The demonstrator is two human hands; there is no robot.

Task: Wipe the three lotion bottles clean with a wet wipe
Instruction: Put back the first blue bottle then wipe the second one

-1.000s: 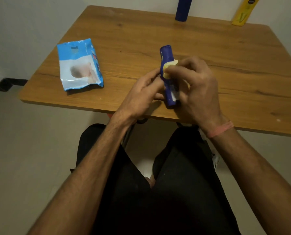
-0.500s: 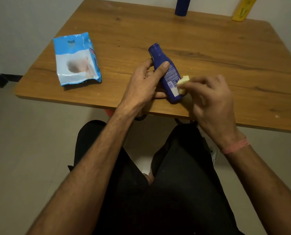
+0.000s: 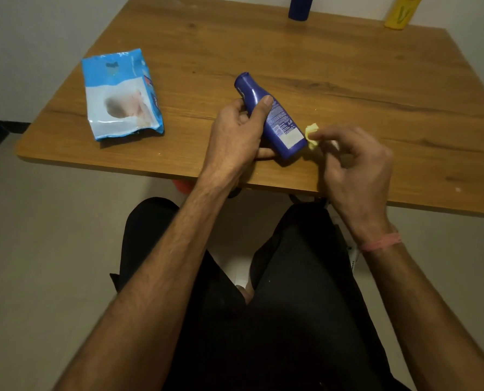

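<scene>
Left hand [image 3: 236,136] grip wraps blue lotion bottle [image 3: 271,117] over near table [image 3: 348,80] edge, cap toward 11 o'clock, exposing label side. Right hand [image 3: 356,165] pinches wet wipe [image 3: 311,134] at bottle's base, 4 o'clock, positioned for wiping.

Three lotion bottles were in view. One was a small dark blue bottle [image 3: 271,117] with a printed back label, over the near part of the table. The second was a dark blue bottle [image 3: 299,8] standing at the far edge, its top cut off by the frame. The third was a yellow bottle [image 3: 400,12], also at the far edge and cut off above. One wooden table [image 3: 348,66] bore them. One blue-and-white pack of wet wipes [image 3: 121,94] lay on it. One small wadded wipe [image 3: 311,132], yellowish in this light, showed. Two hands appeared, a left hand [image 3: 235,136] and a right hand [image 3: 356,165], and one pink wristband [image 3: 380,244].
</scene>
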